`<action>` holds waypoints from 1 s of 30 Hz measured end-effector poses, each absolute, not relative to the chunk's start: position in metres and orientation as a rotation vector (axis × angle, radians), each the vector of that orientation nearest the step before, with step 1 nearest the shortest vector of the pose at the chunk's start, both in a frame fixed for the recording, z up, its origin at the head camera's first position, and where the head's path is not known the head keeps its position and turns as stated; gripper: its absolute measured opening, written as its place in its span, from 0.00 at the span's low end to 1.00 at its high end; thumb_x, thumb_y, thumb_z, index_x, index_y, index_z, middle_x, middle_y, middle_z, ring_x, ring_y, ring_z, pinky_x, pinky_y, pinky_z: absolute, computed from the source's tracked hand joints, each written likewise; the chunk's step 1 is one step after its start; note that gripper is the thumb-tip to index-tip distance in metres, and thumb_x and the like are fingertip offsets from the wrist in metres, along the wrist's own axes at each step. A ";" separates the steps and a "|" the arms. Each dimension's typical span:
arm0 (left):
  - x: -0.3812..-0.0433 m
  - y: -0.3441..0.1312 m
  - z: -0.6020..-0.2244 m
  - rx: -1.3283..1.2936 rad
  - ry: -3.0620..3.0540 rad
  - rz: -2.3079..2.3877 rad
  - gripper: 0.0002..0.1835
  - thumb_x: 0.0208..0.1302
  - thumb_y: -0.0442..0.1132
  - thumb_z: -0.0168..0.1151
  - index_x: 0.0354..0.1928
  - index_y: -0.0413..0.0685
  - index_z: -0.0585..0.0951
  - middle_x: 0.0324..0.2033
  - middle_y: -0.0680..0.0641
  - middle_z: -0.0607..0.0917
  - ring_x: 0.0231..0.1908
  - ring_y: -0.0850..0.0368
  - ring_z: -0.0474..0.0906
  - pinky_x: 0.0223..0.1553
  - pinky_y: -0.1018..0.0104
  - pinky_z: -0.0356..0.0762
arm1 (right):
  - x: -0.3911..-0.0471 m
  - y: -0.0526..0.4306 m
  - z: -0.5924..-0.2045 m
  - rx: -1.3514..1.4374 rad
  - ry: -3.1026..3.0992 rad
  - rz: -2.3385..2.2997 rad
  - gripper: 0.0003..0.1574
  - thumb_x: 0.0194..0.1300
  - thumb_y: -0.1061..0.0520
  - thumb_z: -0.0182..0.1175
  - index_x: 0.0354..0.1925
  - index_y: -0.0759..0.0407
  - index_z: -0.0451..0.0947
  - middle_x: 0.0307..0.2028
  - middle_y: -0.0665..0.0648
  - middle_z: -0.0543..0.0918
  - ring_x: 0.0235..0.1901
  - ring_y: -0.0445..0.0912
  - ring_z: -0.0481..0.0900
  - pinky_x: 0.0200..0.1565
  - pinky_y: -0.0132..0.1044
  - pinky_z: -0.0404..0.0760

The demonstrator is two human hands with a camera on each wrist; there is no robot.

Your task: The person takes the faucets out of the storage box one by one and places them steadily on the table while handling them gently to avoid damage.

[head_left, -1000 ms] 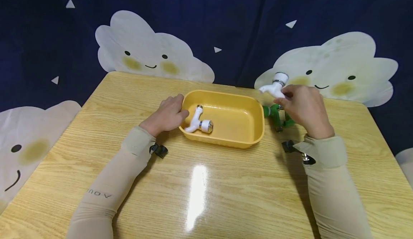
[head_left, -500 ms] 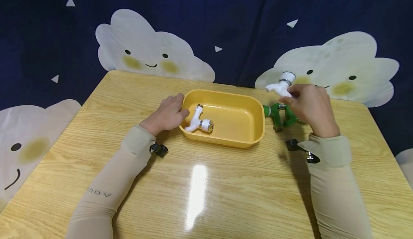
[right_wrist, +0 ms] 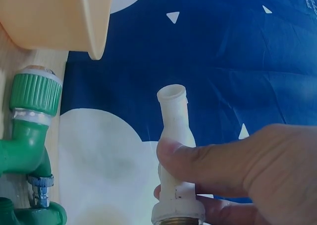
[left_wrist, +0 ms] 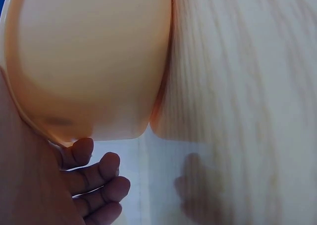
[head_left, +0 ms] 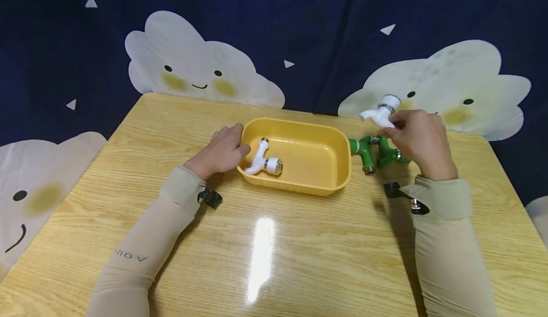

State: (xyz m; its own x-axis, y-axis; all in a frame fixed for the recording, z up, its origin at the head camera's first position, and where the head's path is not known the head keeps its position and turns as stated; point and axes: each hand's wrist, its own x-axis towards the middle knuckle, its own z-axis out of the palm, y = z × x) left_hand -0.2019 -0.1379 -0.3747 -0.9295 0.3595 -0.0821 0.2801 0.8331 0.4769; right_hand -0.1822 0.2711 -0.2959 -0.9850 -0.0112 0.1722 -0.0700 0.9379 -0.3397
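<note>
My right hand (head_left: 424,139) pinches a white plastic tap (head_left: 381,115) by its body and holds it above the table. In the right wrist view the thumb lies along the tap (right_wrist: 176,121), and its spout opening faces up. A yellow basin (head_left: 299,189) stands mid-table, its left end gripped by my left hand (head_left: 220,151) at the rim. In the left wrist view several fingertips (left_wrist: 116,188) curl beside the basin (left_wrist: 94,61). Inside the basin's left end lies a second white tap (head_left: 259,160) with a ribbed knob. Part of the held tap is hidden by my fingers.
Two green taps (head_left: 366,153) lie right of the basin, close below my right hand; one green knob (right_wrist: 37,93) shows in the right wrist view. The wooden table (head_left: 325,255) ends at a dark blue curtain (head_left: 299,32) with cloud faces.
My right hand has moved a little to the right with the white tap, uncovering more of the green taps. The left hand and the basin have stayed in place.
</note>
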 end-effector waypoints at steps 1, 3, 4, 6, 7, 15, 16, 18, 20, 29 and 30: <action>-0.202 -0.138 -0.375 0.500 2.845 0.701 0.13 0.71 0.46 0.45 0.45 0.42 0.68 0.33 0.43 0.70 0.41 0.43 0.66 0.48 0.54 0.59 | -0.182 0.272 -0.296 0.054 -2.929 0.521 0.24 0.66 0.51 0.71 0.51 0.69 0.84 0.43 0.73 0.88 0.41 0.65 0.82 0.42 0.54 0.69; -0.202 -0.138 -0.375 0.500 2.848 0.701 0.13 0.71 0.46 0.45 0.44 0.43 0.68 0.33 0.43 0.70 0.40 0.43 0.66 0.48 0.54 0.60 | -0.182 0.273 -0.296 0.037 -2.935 0.523 0.24 0.66 0.51 0.70 0.51 0.69 0.84 0.44 0.73 0.88 0.41 0.65 0.81 0.42 0.54 0.68; -0.202 -0.138 -0.374 0.499 2.850 0.703 0.13 0.71 0.46 0.45 0.44 0.43 0.68 0.33 0.43 0.70 0.40 0.44 0.66 0.47 0.54 0.59 | -0.183 0.273 -0.296 0.030 -2.940 0.525 0.24 0.66 0.51 0.70 0.51 0.69 0.84 0.44 0.73 0.88 0.41 0.65 0.80 0.42 0.54 0.68; -0.202 -0.138 -0.374 0.500 2.853 0.706 0.13 0.71 0.46 0.45 0.44 0.43 0.68 0.33 0.43 0.70 0.40 0.44 0.66 0.47 0.55 0.59 | -0.182 0.274 -0.296 0.016 -2.940 0.524 0.24 0.66 0.50 0.70 0.51 0.68 0.84 0.43 0.73 0.88 0.41 0.64 0.80 0.41 0.52 0.68; -0.202 -0.138 -0.374 0.500 2.855 0.707 0.13 0.71 0.46 0.45 0.44 0.43 0.68 0.33 0.43 0.70 0.40 0.44 0.66 0.47 0.55 0.59 | -0.182 0.275 -0.296 0.008 -2.944 0.523 0.24 0.66 0.50 0.70 0.51 0.68 0.84 0.43 0.73 0.88 0.40 0.64 0.80 0.40 0.51 0.68; -0.203 -0.138 -0.374 0.509 2.861 0.707 0.13 0.71 0.46 0.45 0.44 0.43 0.69 0.33 0.43 0.71 0.40 0.44 0.66 0.46 0.55 0.60 | -0.184 0.279 -0.297 -0.044 -2.957 0.507 0.24 0.66 0.49 0.70 0.48 0.69 0.85 0.40 0.72 0.88 0.37 0.63 0.78 0.37 0.48 0.65; -0.203 -0.139 -0.374 0.510 2.861 0.708 0.13 0.71 0.46 0.45 0.44 0.43 0.69 0.33 0.43 0.71 0.40 0.44 0.66 0.46 0.55 0.60 | -0.185 0.280 -0.297 -0.045 -2.959 0.506 0.24 0.66 0.49 0.70 0.48 0.69 0.85 0.40 0.72 0.88 0.38 0.63 0.78 0.37 0.49 0.65; -0.203 -0.139 -0.374 0.513 2.864 0.709 0.13 0.71 0.46 0.45 0.44 0.43 0.69 0.33 0.43 0.71 0.40 0.44 0.67 0.46 0.55 0.60 | -0.185 0.281 -0.297 -0.046 -2.957 0.504 0.24 0.66 0.48 0.70 0.47 0.69 0.85 0.40 0.72 0.88 0.38 0.64 0.78 0.37 0.48 0.65; -0.203 -0.139 -0.374 0.514 2.868 0.707 0.13 0.71 0.46 0.46 0.44 0.43 0.69 0.33 0.43 0.71 0.40 0.44 0.67 0.46 0.55 0.60 | -0.185 0.283 -0.298 -0.052 -2.959 0.499 0.24 0.66 0.48 0.71 0.46 0.68 0.85 0.39 0.71 0.88 0.37 0.64 0.78 0.36 0.48 0.65; -0.204 -0.138 -0.376 0.498 2.861 0.702 0.13 0.71 0.46 0.46 0.44 0.43 0.69 0.33 0.43 0.71 0.41 0.44 0.67 0.47 0.55 0.60 | -0.185 0.288 -0.299 -0.070 -2.963 0.495 0.23 0.65 0.48 0.71 0.46 0.67 0.86 0.40 0.71 0.88 0.36 0.63 0.78 0.34 0.47 0.66; -0.204 -0.138 -0.376 0.497 2.859 0.702 0.13 0.71 0.46 0.46 0.44 0.43 0.69 0.33 0.43 0.71 0.41 0.44 0.67 0.47 0.55 0.60 | -0.185 0.288 -0.299 -0.071 -2.964 0.495 0.22 0.65 0.49 0.71 0.46 0.67 0.86 0.40 0.71 0.88 0.35 0.63 0.78 0.33 0.46 0.65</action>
State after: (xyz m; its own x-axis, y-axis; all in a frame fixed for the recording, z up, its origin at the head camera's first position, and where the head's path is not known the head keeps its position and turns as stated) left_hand -0.2036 -0.1379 -0.3760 -0.9329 0.3532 -0.0707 0.2803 0.8351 0.4734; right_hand -0.1847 0.2882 -0.2994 -0.9897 0.0685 0.1260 0.0238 0.9450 -0.3263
